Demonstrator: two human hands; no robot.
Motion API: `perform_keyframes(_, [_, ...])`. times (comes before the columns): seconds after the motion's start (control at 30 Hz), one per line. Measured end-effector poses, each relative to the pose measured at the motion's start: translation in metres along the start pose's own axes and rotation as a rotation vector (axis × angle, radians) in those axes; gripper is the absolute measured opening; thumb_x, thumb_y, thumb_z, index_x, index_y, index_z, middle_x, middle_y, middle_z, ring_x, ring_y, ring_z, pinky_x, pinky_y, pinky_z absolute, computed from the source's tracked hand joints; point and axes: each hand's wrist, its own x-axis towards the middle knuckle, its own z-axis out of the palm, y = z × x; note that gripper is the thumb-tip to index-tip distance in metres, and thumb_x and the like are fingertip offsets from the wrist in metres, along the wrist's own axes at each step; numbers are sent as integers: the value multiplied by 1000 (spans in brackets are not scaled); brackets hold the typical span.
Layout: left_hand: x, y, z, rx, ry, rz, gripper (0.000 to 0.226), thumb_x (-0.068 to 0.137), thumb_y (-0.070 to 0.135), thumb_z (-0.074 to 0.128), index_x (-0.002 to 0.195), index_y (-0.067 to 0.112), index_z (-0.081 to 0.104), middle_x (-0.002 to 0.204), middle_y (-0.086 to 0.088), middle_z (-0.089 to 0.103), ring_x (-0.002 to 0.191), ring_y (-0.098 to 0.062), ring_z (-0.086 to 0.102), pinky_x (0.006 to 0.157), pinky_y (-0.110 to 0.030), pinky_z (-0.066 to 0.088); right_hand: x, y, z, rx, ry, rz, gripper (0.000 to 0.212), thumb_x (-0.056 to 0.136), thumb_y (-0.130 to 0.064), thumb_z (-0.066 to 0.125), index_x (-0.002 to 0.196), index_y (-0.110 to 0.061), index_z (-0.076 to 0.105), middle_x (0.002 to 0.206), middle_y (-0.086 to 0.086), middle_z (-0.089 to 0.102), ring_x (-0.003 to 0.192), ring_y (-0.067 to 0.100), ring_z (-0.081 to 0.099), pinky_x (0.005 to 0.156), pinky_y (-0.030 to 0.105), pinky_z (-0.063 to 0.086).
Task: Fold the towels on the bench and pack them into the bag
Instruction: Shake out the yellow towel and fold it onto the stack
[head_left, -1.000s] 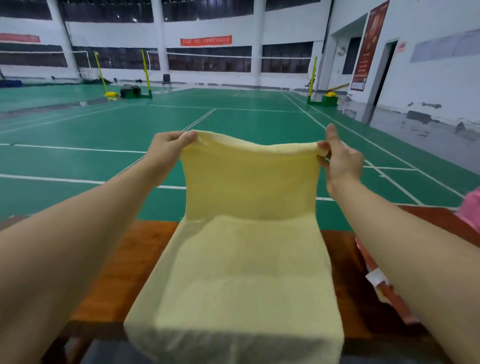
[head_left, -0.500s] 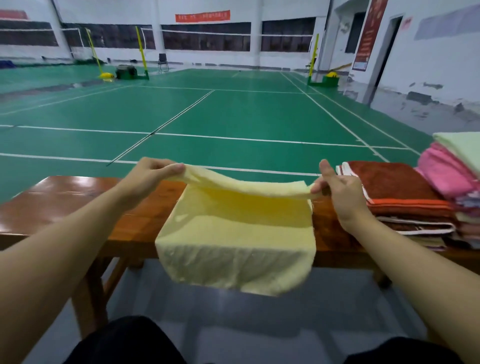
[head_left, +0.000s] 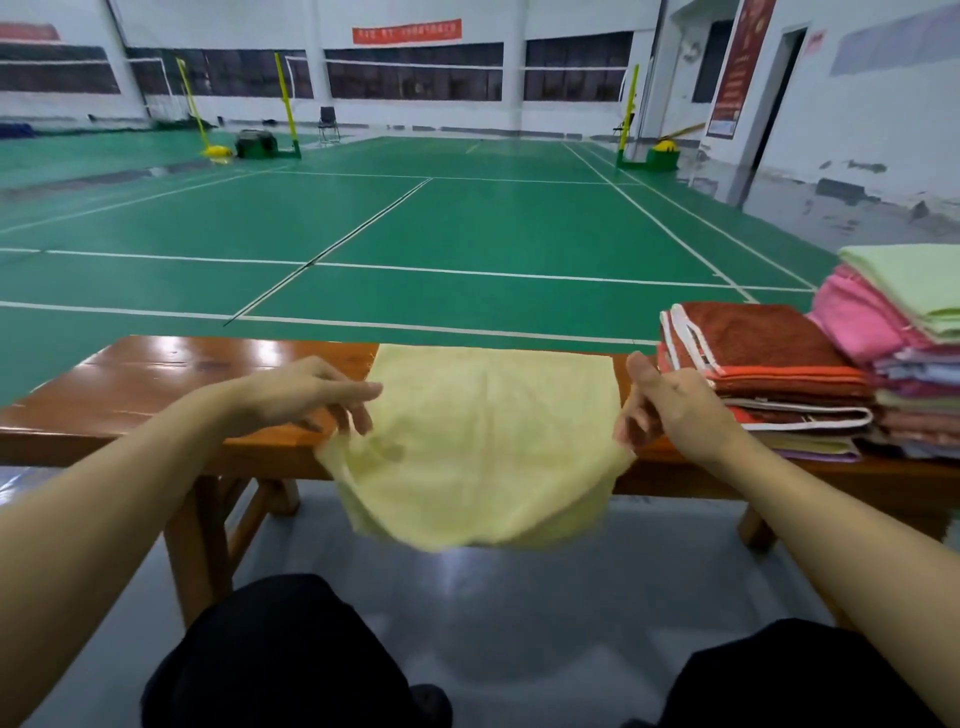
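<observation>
A pale yellow towel (head_left: 483, 431) lies folded across the wooden bench (head_left: 171, 384), and its near part hangs over the front edge. My left hand (head_left: 311, 395) hovers at the towel's left edge with relaxed, spread fingers whose tips are just over the cloth. At the towel's right edge my right hand (head_left: 670, 410) has its fingers loosely curled and its thumb up, and I see no grip on the cloth. No bag is in view.
Two stacks of folded towels sit on the bench to the right: a rust-red one (head_left: 763, 353) on top of the nearer stack, pink and light green ones (head_left: 904, 306) further right. Green court floor lies beyond the bench. My dark-clothed knees are at the bottom.
Both hands lowered the towel's far edge onto the bench and let it go. They have drawn back to the towel's side edges.
</observation>
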Motion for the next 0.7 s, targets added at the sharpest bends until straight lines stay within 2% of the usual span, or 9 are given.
perform_keyframes(0.03, [6,1,2,78,15,-42,53,92,61,56,82,16,81,92,4,77,90,-20,69,89,-38,51,0,0,2,-21,14,15,81,94,-72,38,51,-4,50,63,17,70,55,32,65,61,33,48])
perform_keyframes(0.1, [19,2,3,176,109,-7,46,96,52,55,78,18,80,83,7,77,79,-18,68,78,-33,50,3,-1,4,-142,75,-11,76,97,-61,38,53,-2,56,60,12,70,48,27,64,54,27,47])
perform_keyframes(0.2, [43,-1,1,212,360,31,39,98,48,58,77,22,77,74,9,74,73,-15,67,70,-30,48,19,-2,6,-256,132,-2,69,102,-55,42,60,-6,66,59,6,70,51,21,67,57,33,53])
perform_keyframes(0.27, [59,-1,3,195,427,30,35,98,49,59,83,22,76,79,9,73,75,-15,67,71,-32,50,33,-1,11,-344,135,34,60,103,-52,45,68,-11,70,62,0,71,58,14,68,62,35,56])
perform_keyframes(0.37, [86,0,14,201,432,17,34,98,49,58,108,19,71,103,3,71,93,-21,66,83,-38,55,54,13,22,-547,134,52,43,102,-49,49,85,-16,71,75,-10,67,76,14,64,66,33,46])
perform_keyframes(0.47, [116,-7,26,279,441,-97,49,100,49,55,134,13,56,130,-8,61,114,-30,60,94,-42,50,77,33,32,-597,108,119,33,102,-45,52,108,-17,66,111,0,67,109,22,61,84,34,44])
perform_keyframes(0.53, [132,-17,31,339,428,-233,59,99,52,54,140,10,48,140,-16,54,124,-36,53,101,-45,46,90,41,38,-569,49,138,35,102,-43,52,122,-17,63,130,3,64,123,23,56,97,34,41])
perform_keyframes(0.6, [141,-21,38,366,435,-326,65,99,53,52,143,6,42,146,-22,46,132,-41,45,108,-49,41,99,47,45,-589,-79,88,39,103,-42,51,134,-20,58,144,0,55,137,20,46,111,34,34])
perform_keyframes(0.7, [143,-3,65,425,533,-323,66,103,53,38,149,6,34,160,-25,24,148,-42,22,121,-52,20,113,53,55,-713,-271,-72,44,105,-44,44,145,-26,50,158,-6,39,152,15,22,125,38,9])
